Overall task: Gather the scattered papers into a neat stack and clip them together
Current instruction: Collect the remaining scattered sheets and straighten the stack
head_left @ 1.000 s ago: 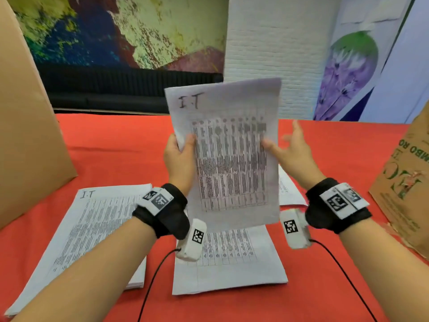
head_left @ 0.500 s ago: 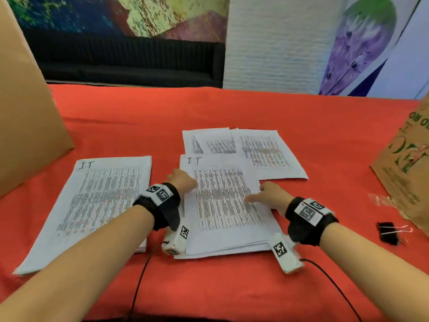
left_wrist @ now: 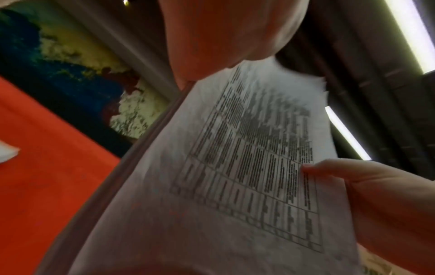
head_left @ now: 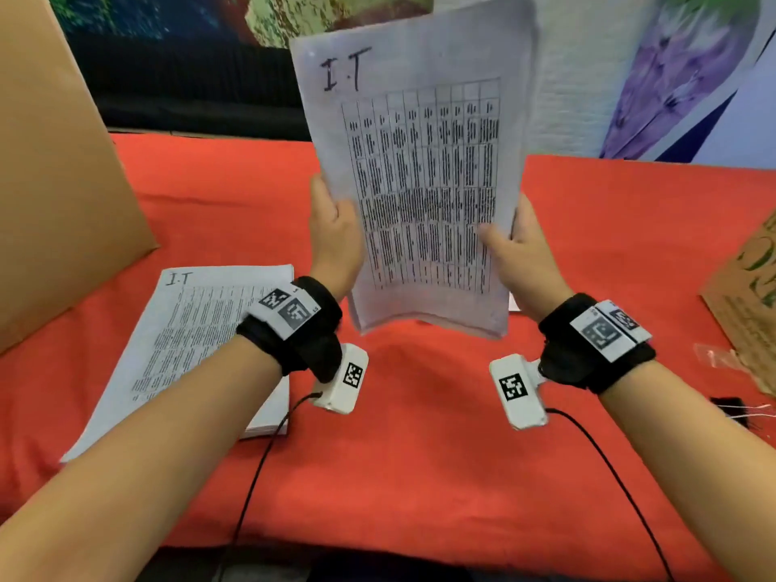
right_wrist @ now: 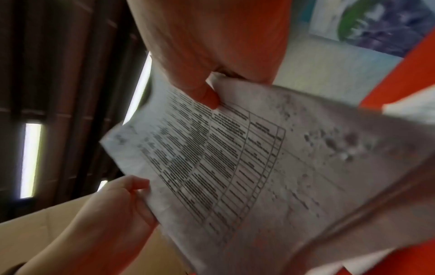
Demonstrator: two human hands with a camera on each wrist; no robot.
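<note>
A sheaf of printed papers marked "I.T" stands upright above the red table, its lower edge off the cloth. My left hand grips its left edge and my right hand grips its right edge, thumbs on the front. The left wrist view shows the same papers with my right thumb on them. In the right wrist view the papers are pinched by my right hand. A second stack of papers lies flat at the left. A black binder clip lies at the right.
A large brown board leans at the left. A brown paper bag stands at the right edge, with a clear plastic wrapper beside it. One sheet's corner shows behind my right wrist. Cables run from both wrist cameras toward the near edge.
Half a second ago the sheaf lay flat on the table under both hands, over more sheets. Now both hands hold a thicker sheaf upright in the air, and the middle of the cloth is bare.
</note>
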